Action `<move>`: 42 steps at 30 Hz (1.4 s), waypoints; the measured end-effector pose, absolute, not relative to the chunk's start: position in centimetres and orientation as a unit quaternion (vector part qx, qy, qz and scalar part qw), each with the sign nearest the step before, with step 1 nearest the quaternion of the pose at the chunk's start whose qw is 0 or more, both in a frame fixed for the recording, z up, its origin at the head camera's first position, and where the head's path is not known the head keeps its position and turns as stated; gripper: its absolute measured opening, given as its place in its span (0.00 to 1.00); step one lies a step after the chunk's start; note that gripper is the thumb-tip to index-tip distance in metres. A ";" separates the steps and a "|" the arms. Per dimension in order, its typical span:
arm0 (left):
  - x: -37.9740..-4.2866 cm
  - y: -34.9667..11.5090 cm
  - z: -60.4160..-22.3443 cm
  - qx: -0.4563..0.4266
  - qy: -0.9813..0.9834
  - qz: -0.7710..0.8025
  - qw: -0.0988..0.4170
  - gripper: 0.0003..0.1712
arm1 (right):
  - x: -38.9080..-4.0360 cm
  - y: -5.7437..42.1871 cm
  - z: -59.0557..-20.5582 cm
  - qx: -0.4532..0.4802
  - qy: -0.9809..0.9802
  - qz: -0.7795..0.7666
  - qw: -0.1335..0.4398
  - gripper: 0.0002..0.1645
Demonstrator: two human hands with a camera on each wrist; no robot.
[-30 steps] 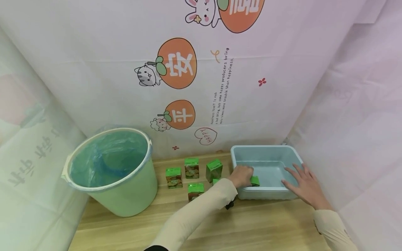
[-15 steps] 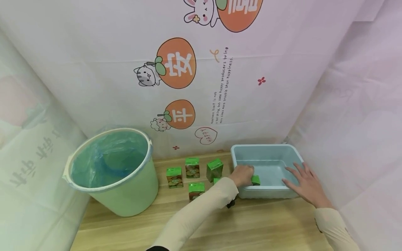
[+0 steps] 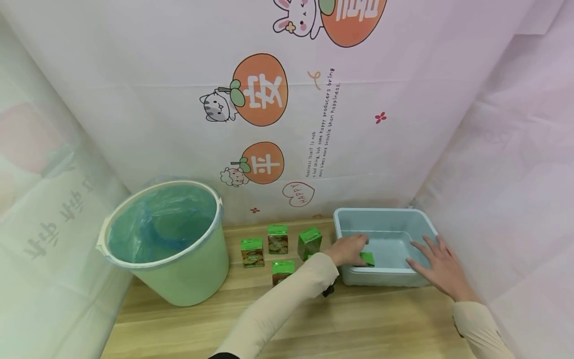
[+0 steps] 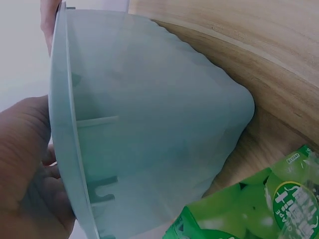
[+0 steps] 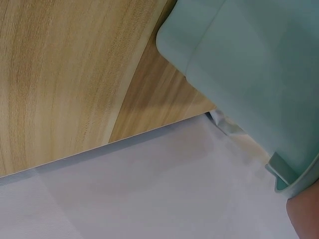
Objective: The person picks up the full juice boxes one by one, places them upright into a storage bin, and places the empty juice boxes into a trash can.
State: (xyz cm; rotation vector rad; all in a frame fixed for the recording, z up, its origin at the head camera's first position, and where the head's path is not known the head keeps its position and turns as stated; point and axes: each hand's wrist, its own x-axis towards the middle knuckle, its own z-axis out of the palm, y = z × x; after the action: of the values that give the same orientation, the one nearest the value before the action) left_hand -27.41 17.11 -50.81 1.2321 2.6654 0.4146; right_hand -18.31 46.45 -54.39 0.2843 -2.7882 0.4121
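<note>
the head view is bright and even, its side curtains (image 3: 515,199) washed out; the wrist views are dimmer, shadow darkening the surface (image 4: 271,129) beside the basin (image 4: 159,104).

Bucket (image 3: 193,279) L, boxes (image 3: 278,242) mid, tub (image 3: 385,278) R

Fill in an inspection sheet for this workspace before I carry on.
Surface: wooden table, bare along the front.
Job's things: blue tub upright on the table, with a green carton inside; left of it, four small cartons stand in plain sight, another partly hidden by the left sleeve.
Clutter: bucket with a bag liner; small dark object by the left sleeve, unclear.
Grippers: left hand over the tub's left rim, grip unclear; right hand at the right rim, fingers spread.
Cables: nothing seen.
Surroundings: pale printed sheets behind and at both sides.
</note>
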 end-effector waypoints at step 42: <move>-27.2 5.7 -46.4 0.378 0.863 0.332 0.046 0.38 | -18.3 46.2 -54.4 0.090 -0.978 0.133 0.137 0.36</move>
State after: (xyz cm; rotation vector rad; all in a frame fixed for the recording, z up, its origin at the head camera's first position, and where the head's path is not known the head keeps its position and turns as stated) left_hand -27.19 5.70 -46.36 1.1526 2.6349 1.0150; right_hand -18.31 46.20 -54.37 0.2619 -2.8294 0.3838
